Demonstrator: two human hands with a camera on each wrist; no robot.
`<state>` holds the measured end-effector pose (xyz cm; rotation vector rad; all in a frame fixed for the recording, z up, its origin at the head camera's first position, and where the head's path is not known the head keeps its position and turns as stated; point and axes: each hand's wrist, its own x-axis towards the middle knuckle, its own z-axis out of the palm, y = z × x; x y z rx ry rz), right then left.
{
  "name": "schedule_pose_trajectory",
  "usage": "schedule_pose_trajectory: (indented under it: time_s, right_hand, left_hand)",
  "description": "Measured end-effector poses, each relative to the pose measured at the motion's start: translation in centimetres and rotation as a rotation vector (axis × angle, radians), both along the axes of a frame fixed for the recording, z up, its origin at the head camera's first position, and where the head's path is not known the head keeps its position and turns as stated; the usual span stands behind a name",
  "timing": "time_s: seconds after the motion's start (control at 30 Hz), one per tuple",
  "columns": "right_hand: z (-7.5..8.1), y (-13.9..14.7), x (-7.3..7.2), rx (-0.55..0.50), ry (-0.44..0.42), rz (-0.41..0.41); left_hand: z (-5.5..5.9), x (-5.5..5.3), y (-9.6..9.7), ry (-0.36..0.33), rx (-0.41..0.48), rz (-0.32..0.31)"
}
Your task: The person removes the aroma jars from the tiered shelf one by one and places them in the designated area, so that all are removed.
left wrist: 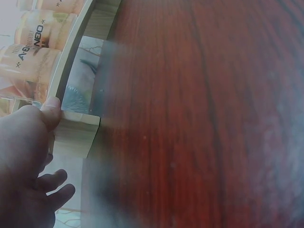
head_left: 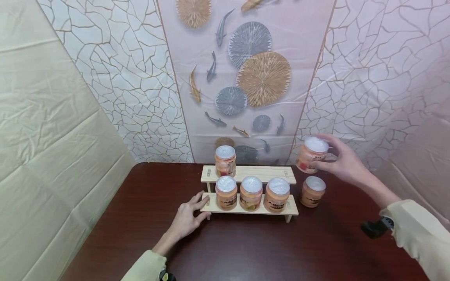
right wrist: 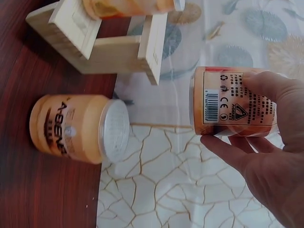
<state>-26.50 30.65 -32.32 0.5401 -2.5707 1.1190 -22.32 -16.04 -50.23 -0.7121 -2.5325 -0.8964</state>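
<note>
My right hand [head_left: 339, 160] grips an orange-labelled jar [right wrist: 232, 102] with a clear lid, holding it in the air right of the wooden two-tier rack [head_left: 260, 173]. The jar's barcode side shows in the right wrist view. Below it another such jar [head_left: 312, 192] stands upright on the table. At the rack's left end my left hand [head_left: 188, 214] pinches the lower shelf between thumb and fingers; the thumb lies on the shelf's edge in the left wrist view. Three jars [head_left: 251, 193] stand in a row on the lower shelf, and one jar [head_left: 225, 160] on the upper shelf's left part.
The dark red-brown table [head_left: 246, 249] carries the rack near its back edge. Behind it hangs a patterned cloth [head_left: 246, 128] with fish and round leaf shapes. A plain beige cloth [head_left: 52, 136] borders the left side.
</note>
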Motion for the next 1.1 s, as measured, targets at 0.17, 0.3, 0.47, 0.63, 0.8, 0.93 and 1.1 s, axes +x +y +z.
schedule_pose_trajectory:
  time_s: [0.17,0.3,0.47,0.63,0.8,0.93,1.1]
  right_hand:
    - [0.0,1.4,0.3,0.022,0.015,-0.051]
    - [-0.1,2.5,0.6,0.013,0.020,-0.076]
    - [-0.4,3.7,0.8,-0.011,0.045,-0.076]
    - [-0.9,4.7,1.2,-0.042,0.045,-0.056]
    - [-1.5,5.7,1.6,-0.048,0.044,-0.075]
    - [-2.0,6.7,1.8,-0.032,0.054,-0.084]
    - [-2.7,7.7,1.8,-0.038,0.043,-0.077]
  left_hand:
    - [0.1,0.0,0.0,0.006,0.000,-0.002]
    - [0.0,-0.1,-0.1,0.004,-0.001,-0.004]
    - [-0.1,-0.2,0.0,0.005,0.004,-0.002]
    - [-0.1,-0.2,0.0,0.010,0.010,-0.005]
    - [-0.1,-0.2,0.0,0.033,0.006,-0.014]
    - [-0.1,-0.2,0.0,0.051,-0.004,-0.014]
    - [-0.1,-0.1,0.0,0.014,0.005,-0.001]
